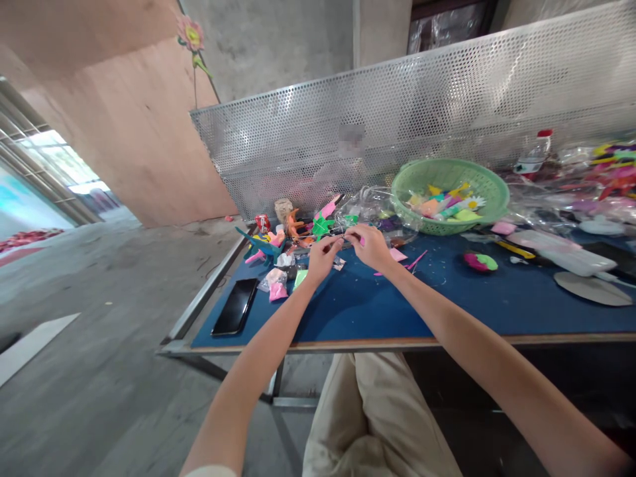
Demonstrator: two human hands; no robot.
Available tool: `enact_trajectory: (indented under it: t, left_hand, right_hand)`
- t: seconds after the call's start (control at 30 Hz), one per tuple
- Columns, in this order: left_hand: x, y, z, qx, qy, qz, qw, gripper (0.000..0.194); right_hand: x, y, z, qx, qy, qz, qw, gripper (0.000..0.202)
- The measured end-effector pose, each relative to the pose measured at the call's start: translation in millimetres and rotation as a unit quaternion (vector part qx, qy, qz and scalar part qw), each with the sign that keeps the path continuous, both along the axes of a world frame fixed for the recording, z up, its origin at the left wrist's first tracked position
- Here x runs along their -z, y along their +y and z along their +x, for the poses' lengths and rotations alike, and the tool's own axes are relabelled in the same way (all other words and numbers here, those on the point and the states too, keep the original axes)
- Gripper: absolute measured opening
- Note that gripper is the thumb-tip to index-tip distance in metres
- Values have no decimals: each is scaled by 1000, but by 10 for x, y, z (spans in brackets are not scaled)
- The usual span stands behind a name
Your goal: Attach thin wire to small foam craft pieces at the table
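Observation:
Close together above the blue tabletop, my left hand (324,257) and my right hand (371,246) both have fingertips pinched. A thin dark strand seems to run between them, too fine to name. A spot of pink shows at the right fingers. Just beyond the hands lies a bright green clay figure (322,226), with a pink piece (328,208) behind it. Beside the right wrist are a flat pink piece (397,254) and a thin pink stick-like tool (416,260). A small packet of pink clay (278,290) sits left of my left hand.
A black phone (235,306) lies at the table's left front. Teal clay figure (263,246) and red can (262,223) stand behind it. Green basket (450,225) holds colourful clay pieces. A magenta-green lump (479,262), yellow cutter (515,249) and bottle (534,156) are rightward; perforated metal panel (298,132) behind.

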State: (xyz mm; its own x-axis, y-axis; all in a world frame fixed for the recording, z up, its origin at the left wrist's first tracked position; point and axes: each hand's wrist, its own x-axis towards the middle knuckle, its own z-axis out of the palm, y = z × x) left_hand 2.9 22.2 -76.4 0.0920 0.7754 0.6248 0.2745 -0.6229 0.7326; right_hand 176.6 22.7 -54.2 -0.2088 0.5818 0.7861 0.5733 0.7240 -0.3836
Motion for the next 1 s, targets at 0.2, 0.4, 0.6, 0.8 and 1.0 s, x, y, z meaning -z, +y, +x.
enact_trajectory:
  t: [0.2,0.4,0.6,0.8,1.0]
  left_hand:
    - [-7,-12,-21,-60,80,72,992,38]
    - [0,15,-21,-49,90,67,993,35]
    - [61,57,83,-38,-34,-32,998,37]
    - [53,59,116,-11,-102,-78,992,32]
    - [35,40,72,6,-35,-68,997,41]
  right_hand:
    - [30,27,-33,-11,7,-24,1000,17]
    - [75,84,-19,3,7,-37,999,16]
    - [87,78,-29,35,-15,-14,999,17]
    - [100,79,-34,27,-37,3,999,14]
    - [67,56,-4,32,-88,29,995,24]
